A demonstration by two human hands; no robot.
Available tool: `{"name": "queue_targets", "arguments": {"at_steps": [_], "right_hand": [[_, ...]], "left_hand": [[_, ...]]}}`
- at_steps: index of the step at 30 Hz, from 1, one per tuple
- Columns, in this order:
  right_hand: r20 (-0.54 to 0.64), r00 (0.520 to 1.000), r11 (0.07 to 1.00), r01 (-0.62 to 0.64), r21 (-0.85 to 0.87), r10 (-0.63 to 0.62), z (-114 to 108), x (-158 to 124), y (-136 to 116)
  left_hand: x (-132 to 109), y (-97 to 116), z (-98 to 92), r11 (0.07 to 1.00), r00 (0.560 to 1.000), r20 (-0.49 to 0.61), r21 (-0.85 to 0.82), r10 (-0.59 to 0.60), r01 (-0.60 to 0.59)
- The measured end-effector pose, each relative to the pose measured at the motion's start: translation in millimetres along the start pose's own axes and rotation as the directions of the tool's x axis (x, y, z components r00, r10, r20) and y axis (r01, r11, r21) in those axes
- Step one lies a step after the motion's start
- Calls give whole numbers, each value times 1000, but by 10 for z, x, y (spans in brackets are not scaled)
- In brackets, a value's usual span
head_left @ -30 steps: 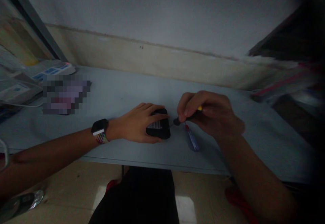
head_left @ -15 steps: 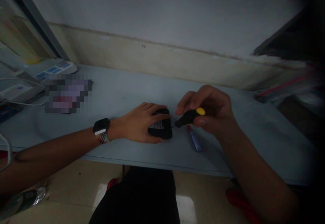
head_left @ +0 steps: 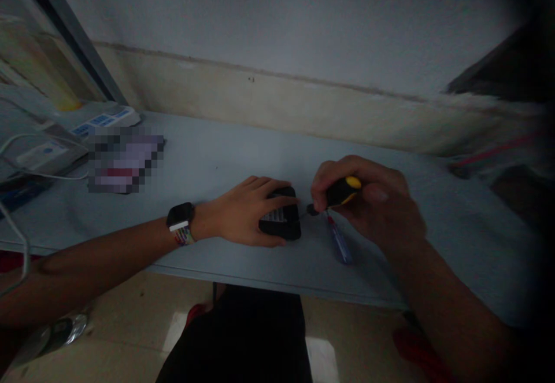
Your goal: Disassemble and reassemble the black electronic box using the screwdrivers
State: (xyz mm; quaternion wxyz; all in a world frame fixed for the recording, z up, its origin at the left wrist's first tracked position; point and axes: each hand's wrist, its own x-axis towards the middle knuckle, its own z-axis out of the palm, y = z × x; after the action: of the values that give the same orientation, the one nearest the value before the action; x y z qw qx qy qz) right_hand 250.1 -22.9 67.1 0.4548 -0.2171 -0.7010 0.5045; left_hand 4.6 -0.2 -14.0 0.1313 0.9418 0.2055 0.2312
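Observation:
My left hand (head_left: 238, 212) lies over a small black boxy device (head_left: 288, 229) on the table, gripping it with thumb and fingers along its sides. A pale printed label (head_left: 274, 215) shows between the fingers. In my right hand (head_left: 373, 203) is a screwdriver (head_left: 339, 191) with a black and yellow handle. Its thin shaft points left and reaches the device's right part; whether the tip sits in a screw cannot be made out. Just below that hand, a second screwdriver (head_left: 340, 244) with a clear bluish handle and a red collar rests on the table.
The grey-blue table (head_left: 234, 146) runs along a wall. At its left stand a blurred-out item (head_left: 125, 163), a white box with blue labels (head_left: 104, 121) and white cables (head_left: 26, 238). A plastic bag (head_left: 503, 157) lies at the right. A bottle (head_left: 65, 334) is on the floor.
My right fingers have closed more tightly round the screwdriver's handle, and the hand has turned. The left hand stays on the device. The whole view has shifted slightly.

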Motion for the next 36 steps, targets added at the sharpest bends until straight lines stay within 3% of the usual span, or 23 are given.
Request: {"name": "queue_targets", "arguments": {"at_steps": [8, 15, 20, 25, 36], "right_hand": [[-42, 999, 998, 26, 51, -24, 35, -1, 80], [-14, 993, 993, 117, -34, -118, -26, -3, 74], [43, 997, 998, 65, 28, -66, -33, -12, 46], [12, 1000, 999, -4, 50, 3, 26, -20, 5], [26, 993, 993, 114, -16, -114, 22, -5, 91]], "left_hand": [[-4, -23, 13, 1000, 1000, 7, -1, 8, -8], [-3, -18, 11, 1000, 1000, 20, 24, 8, -9], [-5, -20, 10, 1000, 1000, -4, 11, 20, -20], [-7, -11, 9, 1000, 1000, 1, 6, 6, -6], [-10, -17, -4, 999, 1000, 8, 31, 22, -22]]}}
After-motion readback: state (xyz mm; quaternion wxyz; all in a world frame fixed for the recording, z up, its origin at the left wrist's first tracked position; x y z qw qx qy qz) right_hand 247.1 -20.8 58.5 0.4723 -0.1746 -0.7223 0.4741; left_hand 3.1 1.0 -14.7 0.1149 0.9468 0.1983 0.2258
